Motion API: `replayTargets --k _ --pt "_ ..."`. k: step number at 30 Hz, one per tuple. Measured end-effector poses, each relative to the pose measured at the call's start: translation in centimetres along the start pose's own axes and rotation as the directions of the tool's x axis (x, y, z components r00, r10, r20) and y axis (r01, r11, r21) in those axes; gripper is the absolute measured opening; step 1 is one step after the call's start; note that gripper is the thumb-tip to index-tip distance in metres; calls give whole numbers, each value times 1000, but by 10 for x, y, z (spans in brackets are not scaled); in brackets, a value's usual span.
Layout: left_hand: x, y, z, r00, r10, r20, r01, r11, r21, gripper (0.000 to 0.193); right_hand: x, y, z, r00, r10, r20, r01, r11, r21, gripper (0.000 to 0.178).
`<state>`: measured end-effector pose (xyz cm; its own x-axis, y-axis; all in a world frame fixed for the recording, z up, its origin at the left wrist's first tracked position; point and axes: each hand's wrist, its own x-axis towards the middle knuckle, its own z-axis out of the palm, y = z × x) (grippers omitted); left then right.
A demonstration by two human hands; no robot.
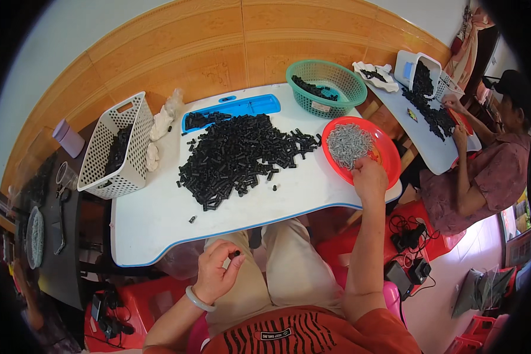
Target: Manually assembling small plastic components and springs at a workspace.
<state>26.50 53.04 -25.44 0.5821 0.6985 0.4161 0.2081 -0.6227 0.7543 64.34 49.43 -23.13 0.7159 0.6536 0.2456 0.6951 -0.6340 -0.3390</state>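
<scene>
Over my lap, off the table's front edge, my left hand [217,272] is closed, pinching a small black tubular plastic piece [236,253] between thumb and fingers. At the table's right side, my right hand [370,178] dips into a red plastic dish [389,150]. Its fingertips are bunched at the edge of a heap of small silver-grey metal parts [349,143] that look like screws; whatever they hold is hidden. A large pile of similar black pieces [236,159] covers the middle of the white table [153,218], and a few lie loose near its front.
A white perforated basket [137,141] with black pieces stands at the left, a green basket [353,88] at the back right. Behind the pile lies a blue tray [259,104]. At the right, another person [478,177] handles black pieces at a second table [436,158].
</scene>
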Motion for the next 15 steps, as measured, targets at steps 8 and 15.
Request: replayTargets --k 8,15 --pt "-3 -2 -12 1000 21 -5 -21 1000 0 13 15 -7 1 999 -30 -20 30 999 -20 13" --pt "-6 -1 -22 999 38 -4 -38 999 -2 12 34 -2 6 954 -287 90 281 957 77 14"
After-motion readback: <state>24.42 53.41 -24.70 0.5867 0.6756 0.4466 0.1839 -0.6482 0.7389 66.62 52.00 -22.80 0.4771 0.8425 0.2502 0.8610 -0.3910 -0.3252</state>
